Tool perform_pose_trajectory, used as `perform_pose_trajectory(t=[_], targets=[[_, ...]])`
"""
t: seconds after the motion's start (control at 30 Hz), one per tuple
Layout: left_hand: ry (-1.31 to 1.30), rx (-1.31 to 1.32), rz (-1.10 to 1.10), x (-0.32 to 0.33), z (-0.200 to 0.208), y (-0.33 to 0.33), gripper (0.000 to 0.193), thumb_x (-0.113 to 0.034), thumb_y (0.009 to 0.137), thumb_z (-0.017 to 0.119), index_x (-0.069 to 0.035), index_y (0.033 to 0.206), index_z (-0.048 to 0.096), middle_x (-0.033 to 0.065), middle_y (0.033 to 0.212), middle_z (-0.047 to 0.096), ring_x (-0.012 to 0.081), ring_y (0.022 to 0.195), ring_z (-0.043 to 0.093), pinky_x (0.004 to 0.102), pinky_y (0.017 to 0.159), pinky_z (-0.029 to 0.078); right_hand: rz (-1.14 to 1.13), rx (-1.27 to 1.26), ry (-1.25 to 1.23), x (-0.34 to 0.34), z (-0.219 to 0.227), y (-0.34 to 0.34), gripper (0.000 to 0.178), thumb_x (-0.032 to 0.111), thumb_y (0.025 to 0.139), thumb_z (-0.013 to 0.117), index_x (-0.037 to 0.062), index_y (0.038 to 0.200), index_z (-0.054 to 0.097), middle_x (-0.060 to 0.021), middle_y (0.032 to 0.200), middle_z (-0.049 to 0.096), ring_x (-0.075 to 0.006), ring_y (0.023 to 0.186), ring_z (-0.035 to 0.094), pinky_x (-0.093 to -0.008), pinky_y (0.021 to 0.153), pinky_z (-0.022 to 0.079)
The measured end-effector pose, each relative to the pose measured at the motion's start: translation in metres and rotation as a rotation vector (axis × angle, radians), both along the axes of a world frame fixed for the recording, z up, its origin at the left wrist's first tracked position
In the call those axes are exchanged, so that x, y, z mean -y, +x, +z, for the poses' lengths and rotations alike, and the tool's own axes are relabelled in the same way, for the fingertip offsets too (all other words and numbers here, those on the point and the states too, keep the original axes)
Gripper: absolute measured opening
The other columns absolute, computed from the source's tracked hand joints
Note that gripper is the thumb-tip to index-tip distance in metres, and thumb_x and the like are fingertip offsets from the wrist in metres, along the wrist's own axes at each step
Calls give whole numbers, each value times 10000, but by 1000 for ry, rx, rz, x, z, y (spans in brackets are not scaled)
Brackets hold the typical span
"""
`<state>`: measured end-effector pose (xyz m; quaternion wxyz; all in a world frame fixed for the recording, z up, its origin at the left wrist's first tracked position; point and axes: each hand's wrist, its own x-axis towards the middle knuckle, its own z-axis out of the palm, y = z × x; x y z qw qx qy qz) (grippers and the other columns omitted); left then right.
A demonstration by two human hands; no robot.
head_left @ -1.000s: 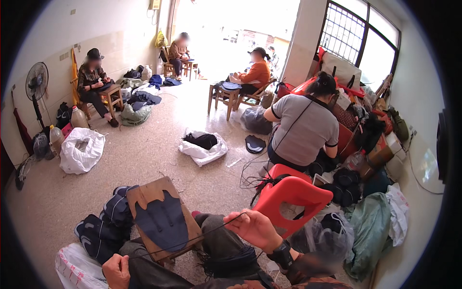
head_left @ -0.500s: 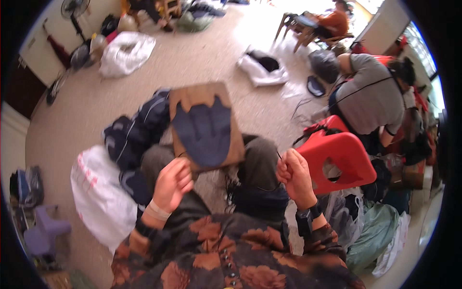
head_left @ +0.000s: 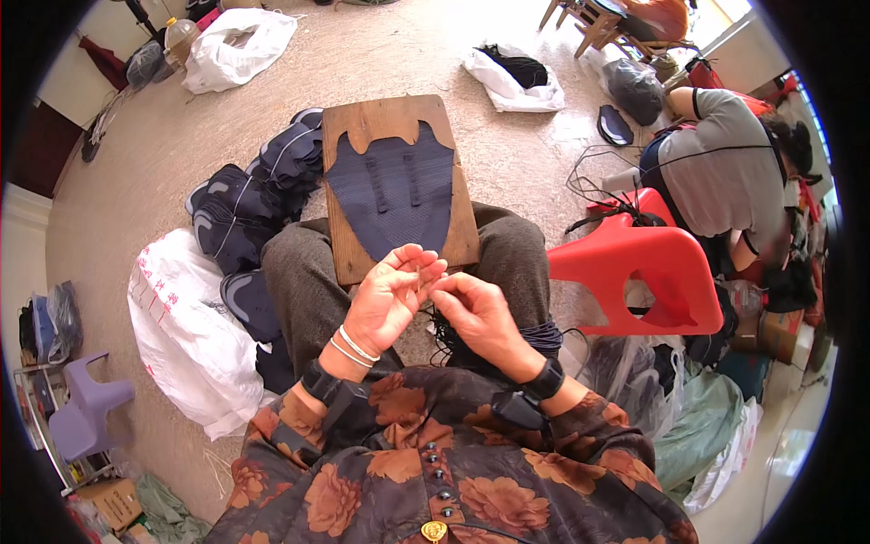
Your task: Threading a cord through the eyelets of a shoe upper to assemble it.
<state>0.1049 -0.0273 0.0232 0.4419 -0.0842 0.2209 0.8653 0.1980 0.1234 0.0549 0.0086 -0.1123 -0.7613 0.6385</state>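
At the far left we see a purple stool, then a white sack on the floor. Just beyond it lie tied bundles of dark fabric pieces, which we judge to be finished or sorted work.

Near the middle, a wooden board sits at the knees, carrying one dark fabric piece. That piece lies flat, point toward the body, with two dark strips along its middle; neither hand appears to work on it, so we judge its work unfinished. How much stitching it has, we cannot tell.

Below the board, the left hand is turned palm up, fingers half curled; the right hand brings thumb and fingertips together just beside it. Whether either grip is closed on something thin, we cannot tell. Dark cords lie over the right thigh.

Farther right we see a red chair and a co-worker in a grey shirt, bent forward.

As for writing, the white sack bears red printing; any marks on the carton at lower left are too small to read.
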Motion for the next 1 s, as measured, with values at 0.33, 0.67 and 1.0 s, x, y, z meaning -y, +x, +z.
perform_pose_trajectory(t=[0.33,0.67,1.0], targets=[[-167,-172,236,-22,0,23,269,64,975,494,-2,1231,537,158,1198,640,282,1147,640,387,1015,522,-66,47,-35,12,-29,-4,122,98,949,666,-22,932,655,30,756,609,-32,688,516,-223,591,429],[-423,-310,-28,2,13,27,174,-112,1017,552,3,1079,667,-60,767,545,20,585,413,197,524,342,-81,-49,86,8,-15,6,103,66,916,661,-30,941,631,-54,768,607,-87,684,548,-272,598,452],[-435,-402,-84,7,33,26,245,-272,1034,582,-38,1053,650,-39,718,544,2,480,348,174,400,316,-106,54,-473,-8,15,12,187,35,1024,515,11,1195,587,-14,846,624,-34,640,498,-188,574,438]])
